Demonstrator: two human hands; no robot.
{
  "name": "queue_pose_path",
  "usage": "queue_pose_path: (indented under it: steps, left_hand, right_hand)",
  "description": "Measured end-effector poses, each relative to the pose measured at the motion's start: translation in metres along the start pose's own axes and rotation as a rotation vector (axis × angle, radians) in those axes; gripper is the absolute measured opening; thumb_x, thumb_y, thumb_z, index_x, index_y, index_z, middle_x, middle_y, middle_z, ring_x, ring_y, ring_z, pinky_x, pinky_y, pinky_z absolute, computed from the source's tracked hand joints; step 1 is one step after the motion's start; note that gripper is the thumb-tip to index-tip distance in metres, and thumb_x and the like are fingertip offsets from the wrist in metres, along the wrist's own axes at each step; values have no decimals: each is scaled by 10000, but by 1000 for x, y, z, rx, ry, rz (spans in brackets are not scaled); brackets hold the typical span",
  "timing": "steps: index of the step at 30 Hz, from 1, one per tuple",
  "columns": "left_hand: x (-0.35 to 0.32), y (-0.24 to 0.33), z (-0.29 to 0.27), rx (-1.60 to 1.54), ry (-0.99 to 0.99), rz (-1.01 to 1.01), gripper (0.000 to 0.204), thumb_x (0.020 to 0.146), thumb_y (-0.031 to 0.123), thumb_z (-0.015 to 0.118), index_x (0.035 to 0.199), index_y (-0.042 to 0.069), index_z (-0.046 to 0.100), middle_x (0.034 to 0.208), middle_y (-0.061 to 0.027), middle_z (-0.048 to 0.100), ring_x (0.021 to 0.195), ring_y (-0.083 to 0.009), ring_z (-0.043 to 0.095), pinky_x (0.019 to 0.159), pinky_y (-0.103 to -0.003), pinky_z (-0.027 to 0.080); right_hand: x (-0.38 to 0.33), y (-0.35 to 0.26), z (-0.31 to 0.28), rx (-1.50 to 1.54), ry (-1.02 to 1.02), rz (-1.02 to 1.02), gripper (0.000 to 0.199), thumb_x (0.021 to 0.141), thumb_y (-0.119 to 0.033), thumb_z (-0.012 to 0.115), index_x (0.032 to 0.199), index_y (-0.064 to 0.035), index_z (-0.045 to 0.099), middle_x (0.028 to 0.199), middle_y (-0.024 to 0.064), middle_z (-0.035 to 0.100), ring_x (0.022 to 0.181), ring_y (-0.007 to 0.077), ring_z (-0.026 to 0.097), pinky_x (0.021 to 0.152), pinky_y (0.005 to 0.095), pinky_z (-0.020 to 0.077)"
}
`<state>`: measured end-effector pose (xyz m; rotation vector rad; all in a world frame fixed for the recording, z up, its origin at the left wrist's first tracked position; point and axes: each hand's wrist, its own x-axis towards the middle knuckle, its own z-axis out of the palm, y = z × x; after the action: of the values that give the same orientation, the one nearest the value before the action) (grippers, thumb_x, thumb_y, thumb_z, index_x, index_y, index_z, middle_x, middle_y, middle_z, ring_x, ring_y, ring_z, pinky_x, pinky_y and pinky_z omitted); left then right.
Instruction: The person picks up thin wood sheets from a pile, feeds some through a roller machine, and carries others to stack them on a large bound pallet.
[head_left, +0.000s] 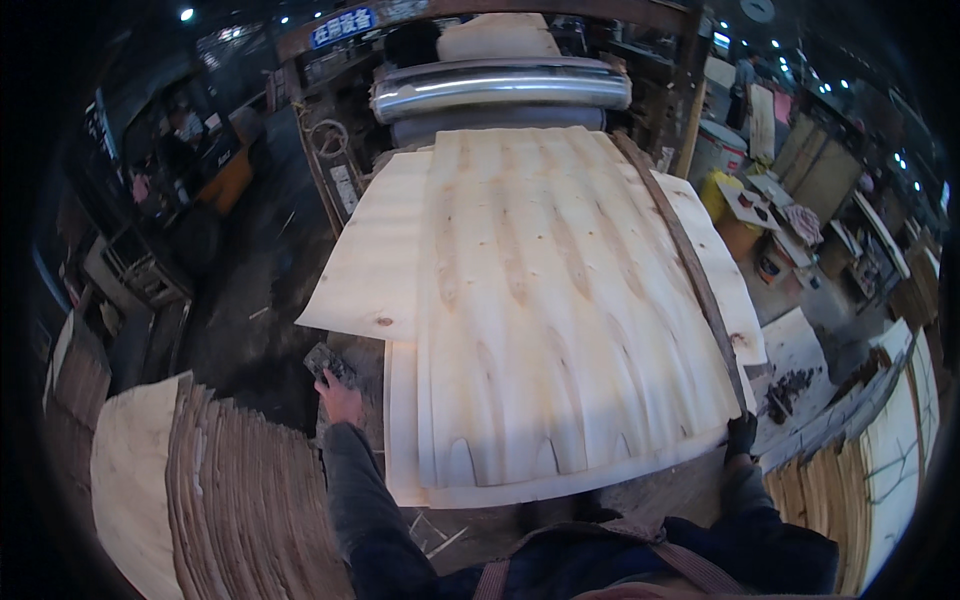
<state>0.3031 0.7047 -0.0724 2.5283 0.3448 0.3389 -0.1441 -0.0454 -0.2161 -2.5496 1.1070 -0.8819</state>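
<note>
A large pale wood veneer sheet [560,290] with brownish streaks lies in front of me on other sheets, its far end near a shiny metal roller [500,88]. My left hand [342,400], bare, is left of the stack, its fingers closed on a dark, rough block [326,363]. My right hand [740,437], in a dark glove, is at the sheet's near right corner, by the near end of a long dark wooden strip [690,250]. That strip runs along the sheet's right edge. The right fingers are too dark to make out.
Veneer stacks stand close at my left [240,490] and right [850,480]. Further left is an orange and black forklift [222,180]. On the right are a white bucket [722,145] and boards with clutter. A person [741,88] stands far back right.
</note>
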Motion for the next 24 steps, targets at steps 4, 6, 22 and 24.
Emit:
queue_pose_path:
  steps: [4,6,22,24]
  left_hand:
    - [-30,-1,-2,-32,-102,266,633,724,136,625,1260,-70,358,1258,-332,325,1169,-442,345,996,-413,313]
    - [-59,21,-23,-139,-225,251,598,729,123,620,1238,-81,380,1272,-319,327,1166,-425,357,989,-416,315]
    - [-309,262,7,-449,-555,439,465,797,105,592,1233,14,457,1241,-161,461,1141,-257,449,946,-334,359]
    - [-336,297,20,-431,-620,534,465,802,127,591,1235,21,460,1247,-161,458,1146,-256,449,942,-338,366]
  right_hand:
    - [0,-33,-27,474,3,196,373,811,-82,539,1156,-29,407,1017,105,515,882,182,526,761,297,466]
    - [-3,-78,-41,954,10,500,343,806,-106,552,1132,-48,463,1049,101,529,935,187,511,794,303,442]
    - [-13,-97,-140,1302,-411,817,313,882,-278,520,1132,-92,499,884,74,581,681,173,595,606,295,498]
    - [-40,-61,-148,1342,-452,810,309,874,-292,527,1110,-93,518,885,74,585,671,183,596,582,299,496]
